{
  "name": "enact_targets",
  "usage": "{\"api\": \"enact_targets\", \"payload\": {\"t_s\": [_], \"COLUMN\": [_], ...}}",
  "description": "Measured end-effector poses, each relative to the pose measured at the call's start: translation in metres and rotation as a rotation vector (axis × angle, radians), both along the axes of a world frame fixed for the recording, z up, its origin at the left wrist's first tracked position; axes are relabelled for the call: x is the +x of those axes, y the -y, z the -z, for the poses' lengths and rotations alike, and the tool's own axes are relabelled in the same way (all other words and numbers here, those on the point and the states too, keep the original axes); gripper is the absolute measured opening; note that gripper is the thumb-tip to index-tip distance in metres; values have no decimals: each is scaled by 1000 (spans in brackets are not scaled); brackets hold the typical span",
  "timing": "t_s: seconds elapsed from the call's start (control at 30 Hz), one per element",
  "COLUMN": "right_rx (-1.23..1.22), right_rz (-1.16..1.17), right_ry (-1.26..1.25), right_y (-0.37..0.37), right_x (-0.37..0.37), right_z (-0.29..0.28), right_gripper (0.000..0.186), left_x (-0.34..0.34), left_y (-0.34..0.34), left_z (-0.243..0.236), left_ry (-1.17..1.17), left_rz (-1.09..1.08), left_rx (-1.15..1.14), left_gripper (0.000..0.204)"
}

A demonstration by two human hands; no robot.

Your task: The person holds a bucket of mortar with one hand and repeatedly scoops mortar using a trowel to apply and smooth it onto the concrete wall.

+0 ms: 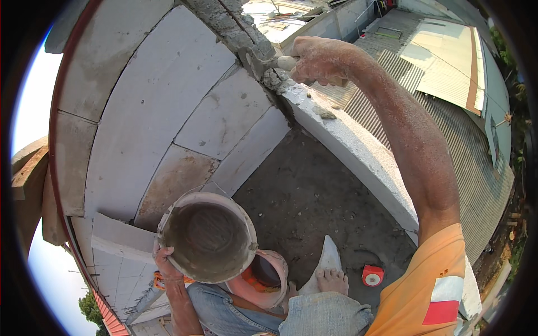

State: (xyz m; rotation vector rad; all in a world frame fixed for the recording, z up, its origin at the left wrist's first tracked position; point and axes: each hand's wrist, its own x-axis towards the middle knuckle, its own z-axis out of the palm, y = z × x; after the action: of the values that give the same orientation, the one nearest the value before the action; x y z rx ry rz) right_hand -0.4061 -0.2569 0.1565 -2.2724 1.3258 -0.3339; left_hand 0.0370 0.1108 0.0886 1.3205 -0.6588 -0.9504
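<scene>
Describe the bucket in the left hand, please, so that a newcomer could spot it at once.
From the pale block wall on the left, look down to the left hand. It holds a round bucket at the rim; unlike the pinkish bucket partly covered by it, this one has a grey inside.

bucket [207, 260] in left hand [165, 261], block wall [148, 95] to its left, second bucket [255, 294] partly beneath, tape measure [372, 275] right of bare foot [332, 281], corrugated roofing [482, 196] beyond low right wall [348, 155]
</scene>
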Motion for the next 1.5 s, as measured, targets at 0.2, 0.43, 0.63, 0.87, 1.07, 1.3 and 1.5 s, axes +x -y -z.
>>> {"api": "enact_targets", "payload": {"t_s": [0.2, 0.43, 0.63, 0.87, 1.07, 1.3, 1.5], "right_rx": [-190, -168, -241, -55, -73, -194, -558], "right_rz": [6, -7, 6, 81, 87, 147, -213], "right_ry": [-206, -1, 133, 298, 33, -3, -143], "right_y": [-6, -25, -11, -13, -20, -16, -5], "right_x": [-9, -16, -33, -15, -1, 6, -12], "right_z": [-25, -52, -41, -10, -62, -108, -123], "right_gripper": [54, 22, 23, 40, 38, 16, 34], "left_x": [16, 6, 4, -2, -8, -4, -13], "left_y": [-6, -6, -3, -4, -3, -2, 5], "left_z": [8, 0, 0, -6, -10, -6, -9], "left_ry": [4, 52, 16, 20, -26, 33, -23], "left_rz": [-14, -12, -50, -82, -105, -57, -56], "left_rx": [21, -13, -24, -41, -54, -45, -77], "left_gripper": [63, 62, 59, 55, 48, 62, 52]}}
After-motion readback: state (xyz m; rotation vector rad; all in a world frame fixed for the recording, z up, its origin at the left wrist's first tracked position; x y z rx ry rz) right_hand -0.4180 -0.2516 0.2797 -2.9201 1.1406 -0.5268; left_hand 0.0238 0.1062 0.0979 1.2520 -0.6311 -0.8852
